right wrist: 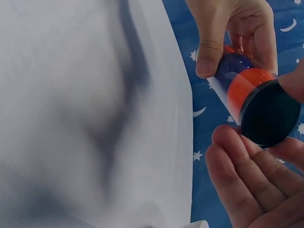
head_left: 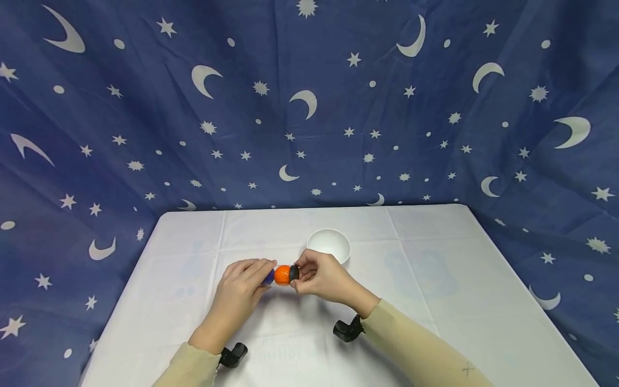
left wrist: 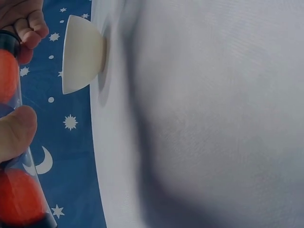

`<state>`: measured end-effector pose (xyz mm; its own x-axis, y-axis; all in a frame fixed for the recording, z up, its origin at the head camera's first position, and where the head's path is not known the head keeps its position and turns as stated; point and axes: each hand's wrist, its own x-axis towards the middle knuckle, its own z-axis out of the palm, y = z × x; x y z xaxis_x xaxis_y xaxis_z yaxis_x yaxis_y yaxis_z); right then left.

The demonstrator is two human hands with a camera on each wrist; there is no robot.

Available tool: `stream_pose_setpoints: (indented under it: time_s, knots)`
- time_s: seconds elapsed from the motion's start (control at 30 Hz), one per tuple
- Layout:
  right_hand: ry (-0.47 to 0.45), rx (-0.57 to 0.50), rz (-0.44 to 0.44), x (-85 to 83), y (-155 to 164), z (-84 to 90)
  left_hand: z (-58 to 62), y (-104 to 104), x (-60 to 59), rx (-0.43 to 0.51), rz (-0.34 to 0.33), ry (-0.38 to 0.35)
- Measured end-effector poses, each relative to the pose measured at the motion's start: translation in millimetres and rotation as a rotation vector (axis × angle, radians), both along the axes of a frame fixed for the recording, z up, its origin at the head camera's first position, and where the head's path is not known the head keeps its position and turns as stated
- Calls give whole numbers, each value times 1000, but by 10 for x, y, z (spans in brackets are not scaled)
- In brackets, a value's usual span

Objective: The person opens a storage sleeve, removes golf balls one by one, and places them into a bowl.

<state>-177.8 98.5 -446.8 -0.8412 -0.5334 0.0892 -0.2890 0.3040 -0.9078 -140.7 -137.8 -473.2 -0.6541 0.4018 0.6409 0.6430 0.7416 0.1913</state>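
Above the white table point(head_left: 435, 301) both hands hold a clear tube point(head_left: 282, 274) level between them. An orange ball point(right wrist: 241, 85) and a blue one point(right wrist: 230, 65) show through its wall. My left hand point(head_left: 256, 271) grips the tube's left part, thumb point(left wrist: 14, 133) on the wall. My right hand point(head_left: 301, 271) pinches the black cap point(right wrist: 270, 111) on the tube's right end, with fingers point(right wrist: 247, 185) curled below it. In the left wrist view more orange balls point(left wrist: 8, 76) show inside the tube.
A white bowl point(head_left: 329, 244) stands just behind the hands, right of centre; it looks empty from above. A blue cloth with moons and stars point(head_left: 309, 107) hangs behind and beside the table. Black wrist cameras point(head_left: 347, 329) sit on both forearms.
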Motion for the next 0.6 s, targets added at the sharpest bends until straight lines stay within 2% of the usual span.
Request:
stream_pose_setpoints:
  time_s: [0.17,0.33,0.6]
  knots:
    - [-4,1,1,-32,7,-21,-3,0,-6,-9,7,-14]
    - [-67,-25,2,-56,-6,-36,25,-26,-12,-11,16,-40]
    - [-152,-1,-37,-64,15,-58,45,-10,-29,-50,38,3]
